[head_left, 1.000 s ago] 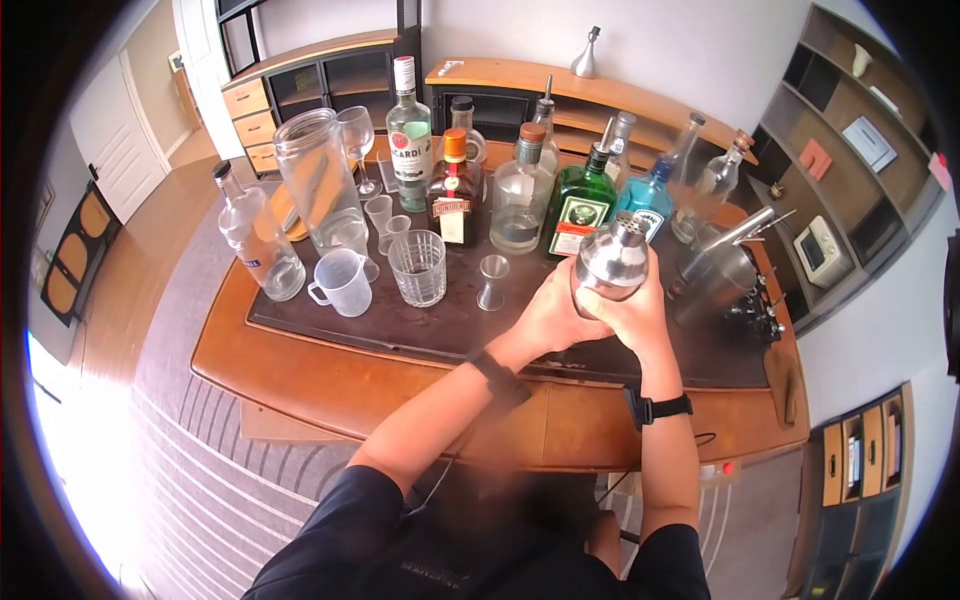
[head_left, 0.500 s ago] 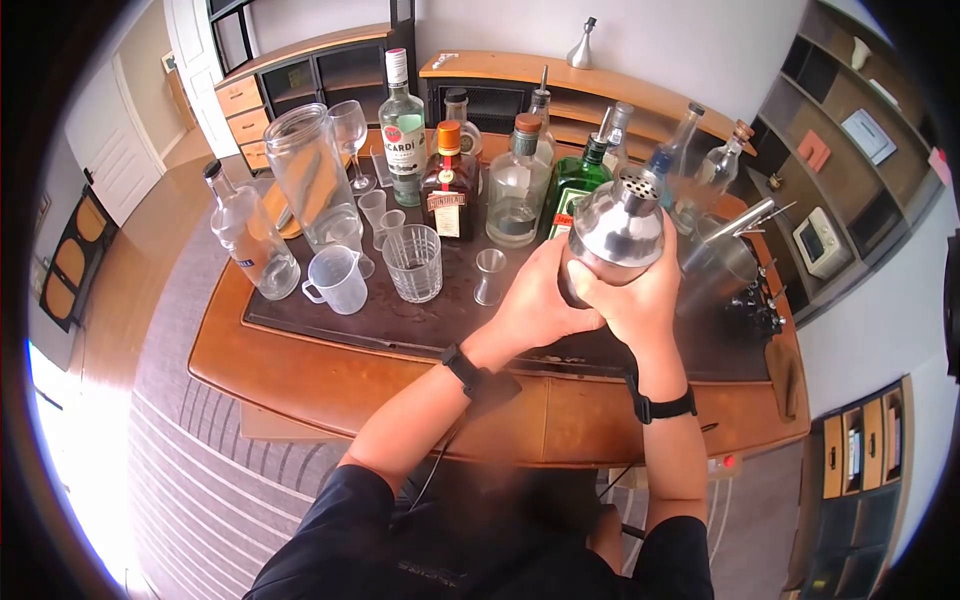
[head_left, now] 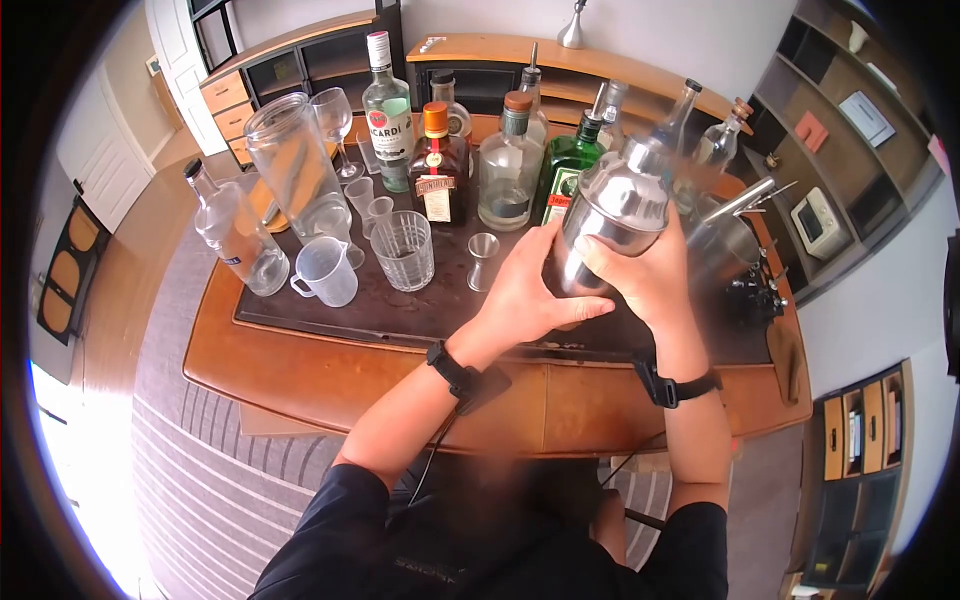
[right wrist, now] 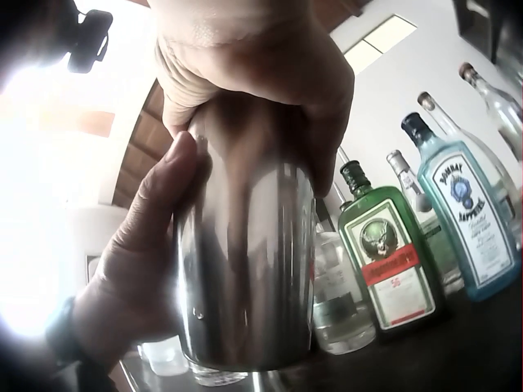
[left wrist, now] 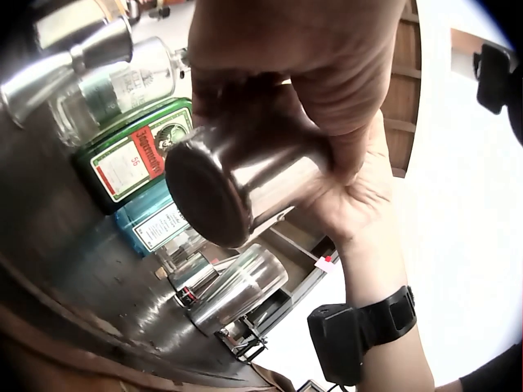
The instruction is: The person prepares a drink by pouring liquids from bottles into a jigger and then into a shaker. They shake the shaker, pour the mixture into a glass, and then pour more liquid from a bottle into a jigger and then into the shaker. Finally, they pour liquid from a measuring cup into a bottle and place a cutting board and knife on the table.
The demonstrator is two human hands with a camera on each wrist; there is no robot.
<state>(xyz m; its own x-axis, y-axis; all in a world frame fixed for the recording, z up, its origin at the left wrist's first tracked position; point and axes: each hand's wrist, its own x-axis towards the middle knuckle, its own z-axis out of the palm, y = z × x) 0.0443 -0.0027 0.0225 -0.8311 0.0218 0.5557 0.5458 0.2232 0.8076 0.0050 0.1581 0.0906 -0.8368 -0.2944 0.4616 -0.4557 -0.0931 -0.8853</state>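
Observation:
Both hands grip a steel cocktail shaker (head_left: 610, 215), held up over the dark table mat on the right side and leaning away toward the upper right. My left hand (head_left: 525, 285) is round its lower left side, the thumb stretched across the front. On the right side my right hand (head_left: 645, 280) wraps the body, thumb below the domed top. From the left wrist, the shaker's flat base (left wrist: 208, 196) shows close up. Drops cling to the steel body (right wrist: 241, 269) in the right wrist view. Just behind stands a green Jägermeister bottle (head_left: 568, 170).
A jigger (head_left: 481, 262), a cut-glass tumbler (head_left: 403, 250) and a plastic measuring jug (head_left: 326, 272) stand left of the hands. Several bottles line the back, among them an orange-capped bottle (head_left: 440, 170). At right is a metal container (head_left: 725, 235) holding bar tools.
The shaker has come up and closer to the head camera, still in both hands, and its perforated top has tipped away. The head view has shifted slightly; the tableware stays put.

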